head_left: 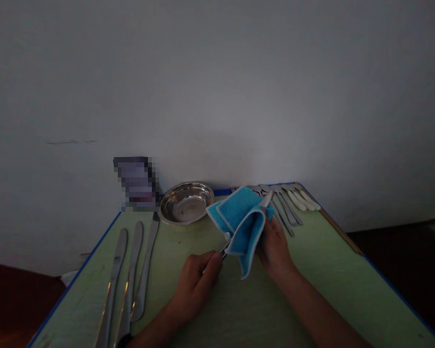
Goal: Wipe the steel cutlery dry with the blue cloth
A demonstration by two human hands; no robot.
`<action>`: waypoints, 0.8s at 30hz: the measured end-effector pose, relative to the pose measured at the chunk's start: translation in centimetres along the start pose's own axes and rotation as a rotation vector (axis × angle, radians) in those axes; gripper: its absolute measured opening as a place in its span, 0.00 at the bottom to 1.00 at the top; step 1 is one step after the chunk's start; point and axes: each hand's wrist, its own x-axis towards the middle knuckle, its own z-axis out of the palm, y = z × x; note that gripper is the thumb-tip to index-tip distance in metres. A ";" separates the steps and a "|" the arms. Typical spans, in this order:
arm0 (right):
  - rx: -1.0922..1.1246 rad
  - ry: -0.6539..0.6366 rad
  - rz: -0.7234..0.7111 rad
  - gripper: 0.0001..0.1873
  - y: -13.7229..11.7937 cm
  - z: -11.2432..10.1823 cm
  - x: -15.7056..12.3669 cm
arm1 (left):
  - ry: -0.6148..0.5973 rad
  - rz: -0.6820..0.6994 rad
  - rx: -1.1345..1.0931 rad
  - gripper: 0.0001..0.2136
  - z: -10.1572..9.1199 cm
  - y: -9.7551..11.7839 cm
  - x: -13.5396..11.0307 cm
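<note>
My left hand (201,278) is closed around the metal handle of a table knife (267,198), held slanting up to the right above the table. A blue cloth (239,208) with pale edging is folded around the knife's middle, and the blade's tip sticks out beyond it. My right hand (276,246) grips this cloth from the right, pressing it about the blade; some of its fingers are hidden behind the fabric. Just beyond the cloth, to the left, stands a shiny steel bowl (186,205), with nothing visible inside.
Three table knives (134,270) lie side by side on the green table (188,328) at left. Several spoons and forks (288,208), some white-handled (304,199), lie at the back right. A blurred-out upright device (136,181) stands at the back left, against the wall (217,96).
</note>
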 end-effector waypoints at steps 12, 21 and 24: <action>0.091 0.195 0.012 0.11 -2.6 -1.7 2.2 | -0.096 -0.022 -0.089 0.22 -0.1 0.3 -0.3; -0.016 0.014 0.074 0.16 -0.9 -0.3 0.1 | -0.026 -0.035 -0.103 0.23 -0.1 0.3 -0.1; -0.026 0.052 0.071 0.15 -1.1 -0.5 0.3 | -0.036 -0.029 -0.086 0.22 0.0 0.4 0.0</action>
